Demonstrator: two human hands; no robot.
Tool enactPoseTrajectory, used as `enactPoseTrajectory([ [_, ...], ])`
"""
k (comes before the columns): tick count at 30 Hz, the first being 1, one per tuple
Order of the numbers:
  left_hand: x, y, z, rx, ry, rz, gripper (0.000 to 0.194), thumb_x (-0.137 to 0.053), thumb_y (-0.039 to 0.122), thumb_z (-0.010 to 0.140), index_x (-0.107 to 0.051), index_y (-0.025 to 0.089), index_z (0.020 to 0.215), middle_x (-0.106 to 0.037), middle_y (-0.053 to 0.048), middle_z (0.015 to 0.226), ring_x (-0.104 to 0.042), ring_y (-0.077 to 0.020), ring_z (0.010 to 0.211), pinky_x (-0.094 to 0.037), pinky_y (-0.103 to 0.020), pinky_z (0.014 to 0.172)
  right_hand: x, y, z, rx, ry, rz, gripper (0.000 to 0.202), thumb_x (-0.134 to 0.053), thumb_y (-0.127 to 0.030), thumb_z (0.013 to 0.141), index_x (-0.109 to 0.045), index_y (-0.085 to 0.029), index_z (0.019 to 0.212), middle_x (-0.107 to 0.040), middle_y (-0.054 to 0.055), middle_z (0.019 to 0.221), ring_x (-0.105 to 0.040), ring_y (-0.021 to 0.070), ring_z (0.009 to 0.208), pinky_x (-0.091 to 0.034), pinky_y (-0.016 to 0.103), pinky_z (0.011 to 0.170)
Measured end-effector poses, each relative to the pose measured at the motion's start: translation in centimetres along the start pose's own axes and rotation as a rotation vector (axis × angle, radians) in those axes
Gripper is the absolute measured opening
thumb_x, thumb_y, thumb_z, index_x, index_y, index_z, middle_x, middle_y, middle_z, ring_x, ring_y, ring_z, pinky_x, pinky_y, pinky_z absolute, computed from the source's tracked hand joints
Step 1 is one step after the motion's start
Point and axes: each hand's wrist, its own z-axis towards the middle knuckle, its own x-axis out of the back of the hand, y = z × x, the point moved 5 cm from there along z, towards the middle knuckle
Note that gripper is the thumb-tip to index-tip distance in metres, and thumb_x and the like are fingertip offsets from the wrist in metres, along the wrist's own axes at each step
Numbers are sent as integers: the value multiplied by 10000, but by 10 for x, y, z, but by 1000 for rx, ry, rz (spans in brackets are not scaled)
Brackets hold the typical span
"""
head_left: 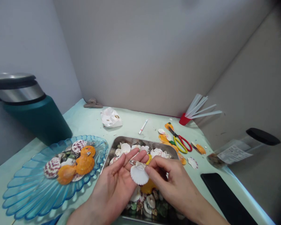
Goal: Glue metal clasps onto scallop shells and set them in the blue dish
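Observation:
A white scallop shell [140, 175] with a small metal pin-like piece [137, 163] along its upper edge is pinched between the thumb and fingers of my right hand [172, 178]. My left hand [117, 181] lies palm up with its fingers stretched out, just behind and beside the shell. Whether the shell rests on the palm I cannot tell. Both hands are over a metal tray [140, 139] filled with white shells, patterned shells and greenish stones; part of its contents is hidden by the hands.
A blue shell-shaped dish [28, 193] holds orange and purple-striped shells on the left, beside a teal bottle [41, 115]. Scissors [180, 142] lie among loose shells. Further right are a red cup [184, 119] of white sticks, a clear jar [234, 151] and a black phone-like slab [224, 197].

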Motion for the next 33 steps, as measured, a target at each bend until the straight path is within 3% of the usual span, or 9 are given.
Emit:
enactPoseTrajectory([
  [17,3,-1,0,-21,15,103,269,-484,155,921,-580,77,1160,-704,-167,1071,-669,-223,1019,-527,-341,913,0,0,-2,1,9,15,249,-485,-244,876,-527,-191,636,-524,-34,570,-469,116,521,-348,226,500],
  [23,5,-1,-1,-54,27,300,345,-587,60,842,-593,146,1177,-729,-98,1008,-693,-152,874,-544,-251,811,-2,0,-1,41,16,0,257,-478,-250,893,-532,-193,648,-538,-33,576,-478,114,519,-350,223,502],
  [33,5,5,-1,-110,-10,500,486,-684,144,796,-530,161,1256,-721,-95,1016,-670,-128,786,-518,-223,751,-4,-2,-3,106,58,-78,250,-491,-236,900,-524,-196,656,-545,-32,596,-489,119,536,-344,243,529],
])
